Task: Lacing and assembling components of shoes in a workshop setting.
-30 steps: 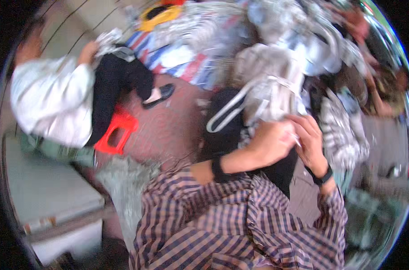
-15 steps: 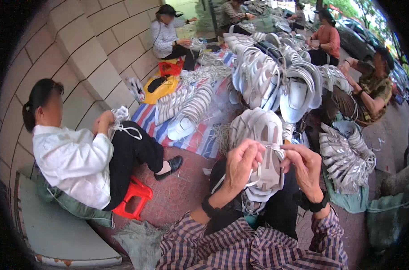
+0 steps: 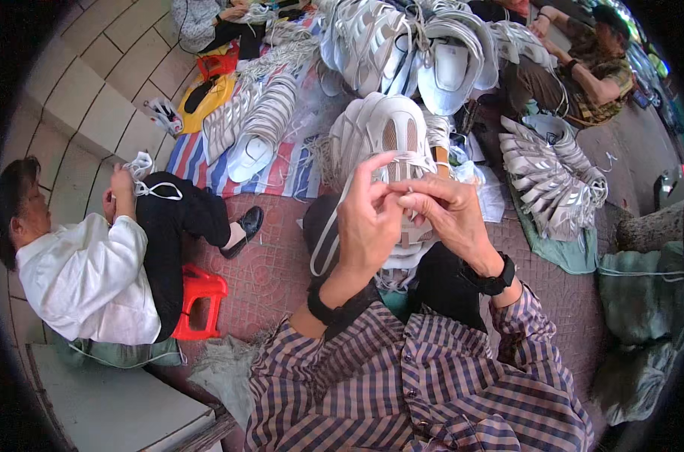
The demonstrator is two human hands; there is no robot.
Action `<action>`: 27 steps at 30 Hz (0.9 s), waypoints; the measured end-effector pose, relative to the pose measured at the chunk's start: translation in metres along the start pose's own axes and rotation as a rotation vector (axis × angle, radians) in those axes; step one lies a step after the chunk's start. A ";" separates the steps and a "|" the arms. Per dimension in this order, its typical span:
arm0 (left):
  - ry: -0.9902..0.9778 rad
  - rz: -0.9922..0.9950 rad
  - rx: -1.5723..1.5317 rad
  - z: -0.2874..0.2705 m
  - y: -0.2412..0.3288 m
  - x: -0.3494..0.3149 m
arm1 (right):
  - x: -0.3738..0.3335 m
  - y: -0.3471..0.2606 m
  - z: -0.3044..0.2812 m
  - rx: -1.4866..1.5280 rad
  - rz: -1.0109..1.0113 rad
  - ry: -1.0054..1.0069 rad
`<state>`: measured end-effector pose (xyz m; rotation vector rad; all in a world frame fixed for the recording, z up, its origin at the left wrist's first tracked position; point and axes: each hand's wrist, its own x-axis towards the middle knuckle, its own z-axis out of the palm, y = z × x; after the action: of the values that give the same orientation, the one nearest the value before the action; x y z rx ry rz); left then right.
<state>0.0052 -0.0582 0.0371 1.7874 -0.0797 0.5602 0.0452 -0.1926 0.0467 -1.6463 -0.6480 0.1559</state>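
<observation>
A nested stack of white and grey shoe uppers stands between my knees, the nearest upper [image 3: 402, 124] facing me with its mesh toe pointing away. Over its lacing area my left hand [image 3: 368, 233] is closed, thumb and fingers pinched together, with a white shoelace [image 3: 319, 239] looping down beside it. My right hand [image 3: 455, 215] meets it fingertip to fingertip, also pinching at the lace. The exact spot where the fingers join hides most of the lace end. The lower part of the upper lies behind both hands.
Larger piles of shoe uppers [image 3: 451, 68] lie ahead, with a fanned bundle [image 3: 557, 177] on green sacking to the right. A person in white [image 3: 86, 279] sits at left by a red stool [image 3: 203, 301]. Striped sheeting [image 3: 195, 162] covers ground ahead; green sacks [image 3: 643, 294] stand right.
My hands have come together over the upper, the right one moving in to the left. The view has tipped downward, so the surroundings sit higher in the picture.
</observation>
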 end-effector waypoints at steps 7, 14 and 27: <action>-0.001 -0.166 -0.035 -0.006 0.004 -0.014 | -0.011 0.005 -0.009 -0.272 -0.181 -0.107; -0.040 -0.319 -0.432 -0.007 -0.004 -0.009 | -0.003 0.012 -0.012 -0.355 -0.344 0.200; 0.170 0.029 0.191 -0.029 -0.041 0.016 | -0.018 -0.007 -0.045 0.389 -0.091 0.188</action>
<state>0.0235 -0.0158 0.0117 1.9180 0.0668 0.7595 0.0483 -0.2401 0.0568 -1.2372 -0.5103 0.0550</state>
